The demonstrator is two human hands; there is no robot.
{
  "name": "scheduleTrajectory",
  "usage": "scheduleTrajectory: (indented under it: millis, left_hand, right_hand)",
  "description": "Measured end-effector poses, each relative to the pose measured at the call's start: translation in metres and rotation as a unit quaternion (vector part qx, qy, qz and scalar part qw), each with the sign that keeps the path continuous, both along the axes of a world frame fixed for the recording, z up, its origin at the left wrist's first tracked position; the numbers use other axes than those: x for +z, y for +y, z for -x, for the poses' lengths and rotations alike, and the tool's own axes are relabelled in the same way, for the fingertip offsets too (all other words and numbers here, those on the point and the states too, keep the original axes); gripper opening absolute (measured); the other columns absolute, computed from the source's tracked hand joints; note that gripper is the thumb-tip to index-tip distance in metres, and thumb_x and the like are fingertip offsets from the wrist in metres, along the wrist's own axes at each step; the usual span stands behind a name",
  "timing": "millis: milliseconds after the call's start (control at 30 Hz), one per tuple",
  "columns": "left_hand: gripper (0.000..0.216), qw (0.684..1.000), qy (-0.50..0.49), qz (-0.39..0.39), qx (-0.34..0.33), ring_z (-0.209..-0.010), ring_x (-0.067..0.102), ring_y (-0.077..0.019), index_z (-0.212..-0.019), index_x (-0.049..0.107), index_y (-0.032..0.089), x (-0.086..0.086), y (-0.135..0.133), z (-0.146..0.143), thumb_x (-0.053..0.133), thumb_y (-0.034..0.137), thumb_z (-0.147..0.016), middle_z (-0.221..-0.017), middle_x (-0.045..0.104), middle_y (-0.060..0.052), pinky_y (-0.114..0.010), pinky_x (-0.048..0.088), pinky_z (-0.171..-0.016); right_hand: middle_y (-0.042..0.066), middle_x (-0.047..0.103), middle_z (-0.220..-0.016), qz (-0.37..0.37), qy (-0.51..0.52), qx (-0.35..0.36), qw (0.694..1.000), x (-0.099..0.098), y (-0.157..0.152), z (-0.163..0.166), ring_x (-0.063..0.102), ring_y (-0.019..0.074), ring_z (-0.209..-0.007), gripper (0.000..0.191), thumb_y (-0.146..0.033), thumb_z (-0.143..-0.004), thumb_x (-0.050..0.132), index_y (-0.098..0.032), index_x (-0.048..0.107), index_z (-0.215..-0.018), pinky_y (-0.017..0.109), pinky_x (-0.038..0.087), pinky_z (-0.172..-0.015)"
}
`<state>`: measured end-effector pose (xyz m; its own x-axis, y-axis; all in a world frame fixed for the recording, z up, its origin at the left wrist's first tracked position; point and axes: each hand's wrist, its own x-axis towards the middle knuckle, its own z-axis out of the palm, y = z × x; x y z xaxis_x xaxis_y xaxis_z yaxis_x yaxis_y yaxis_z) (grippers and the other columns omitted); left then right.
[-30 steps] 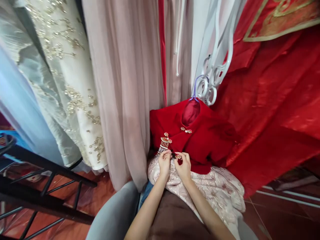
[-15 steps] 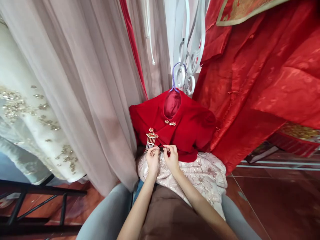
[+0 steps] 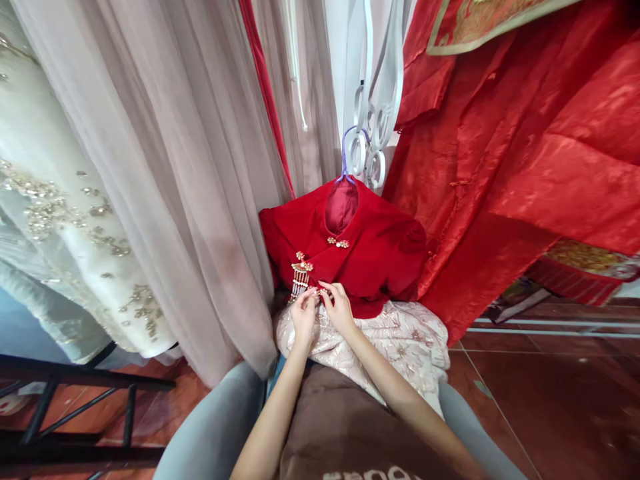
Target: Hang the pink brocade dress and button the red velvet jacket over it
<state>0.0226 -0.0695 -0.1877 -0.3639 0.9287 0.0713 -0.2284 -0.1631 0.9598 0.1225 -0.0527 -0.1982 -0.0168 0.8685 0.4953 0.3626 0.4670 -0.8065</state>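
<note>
A small red velvet jacket (image 3: 375, 257) hangs on a purple hanger (image 3: 346, 155) in front of me, over a pale pink brocade skirt (image 3: 400, 343). It has a gold clasp (image 3: 339, 243) at the collar and a gold tassel brooch (image 3: 301, 275) lower left. My left hand (image 3: 303, 315) and my right hand (image 3: 339, 308) meet at the jacket's lower front edge, just below the brooch. Both pinch a small gold fastening there, fingertips almost touching.
Pale pink sheer gowns (image 3: 190, 173) and a white beaded gown (image 3: 65, 220) hang at the left. Red satin garments (image 3: 510, 167) hang at the right. A black metal rack (image 3: 75, 393) stands low left on a red tiled floor (image 3: 550, 400). White scrollwork (image 3: 373, 100) rises behind the jacket.
The view has swung left and down since a second ago. My two hands stay pinched at the jacket's lower front, now closer together and nearer the tassel brooch.
</note>
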Motion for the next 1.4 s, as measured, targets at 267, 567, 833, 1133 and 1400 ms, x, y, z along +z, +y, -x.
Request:
scheduleTrajectory:
  millis: [267, 567, 833, 1133, 1400]
  left_hand:
    - [0.026, 0.995, 0.099, -0.010, 0.021, -0.089, 0.069, -0.0223, -0.091, 0.072, 0.011, 0.005, -0.002, 0.004, 0.068, 0.025, -0.069, -0.095, 0.073, -0.013, -0.036, 0.051, -0.089]
    - [0.029, 0.990, 0.128, -0.013, 0.050, -0.091, 0.068, -0.0223, -0.097, 0.072, 0.010, 0.005, -0.003, 0.003, 0.065, 0.026, -0.073, -0.099, 0.072, -0.013, -0.036, 0.051, -0.089]
    - [0.033, 0.996, 0.091, -0.010, -0.014, -0.087, 0.068, -0.0229, -0.091, 0.073, 0.011, 0.004, -0.001, 0.015, 0.071, 0.034, -0.068, -0.093, 0.073, -0.012, -0.036, 0.052, -0.084]
    - [0.033, 0.992, 0.108, -0.016, -0.062, -0.075, 0.066, -0.0185, -0.081, 0.069, 0.012, 0.008, 0.002, 0.026, 0.075, 0.039, -0.064, -0.081, 0.072, -0.009, -0.031, 0.052, -0.074]
    - [0.048, 0.998, -0.003, -0.009, -0.067, -0.062, 0.063, -0.0125, -0.090, 0.051, 0.017, -0.004, 0.000, 0.016, 0.076, 0.046, -0.060, -0.070, 0.063, 0.000, -0.027, 0.053, -0.063]
  right_hand:
    - [0.006, 0.057, -0.097, -0.010, -0.044, 0.061, 0.997, 0.012, 0.005, -0.005, 0.060, 0.0168, -0.086, 0.032, -0.022, -0.091, 0.045, -0.023, 0.061, -0.118, 0.031, 0.050, -0.084]
    - [0.007, 0.061, -0.096, -0.014, 0.008, 0.048, 0.999, 0.017, 0.008, 0.000, 0.062, 0.0166, -0.085, 0.028, -0.022, -0.087, 0.052, -0.021, 0.066, -0.111, 0.031, 0.051, -0.082]
    - [0.005, 0.069, -0.091, 0.069, 0.120, 0.152, 0.979, 0.022, 0.019, -0.009, 0.066, 0.0153, -0.081, 0.025, -0.029, -0.073, 0.065, -0.019, 0.071, -0.096, 0.031, 0.056, -0.078]
    - [0.002, 0.069, -0.075, 0.095, 0.078, 0.145, 0.982, 0.032, 0.021, -0.011, 0.065, 0.0151, -0.070, 0.028, -0.026, -0.068, 0.066, -0.017, 0.070, -0.095, 0.030, 0.055, -0.070]
    - [0.002, 0.068, -0.076, 0.088, 0.084, 0.131, 0.984, 0.030, 0.012, -0.003, 0.064, 0.0136, -0.069, 0.025, -0.021, -0.074, 0.059, -0.017, 0.064, -0.098, 0.028, 0.054, -0.069]
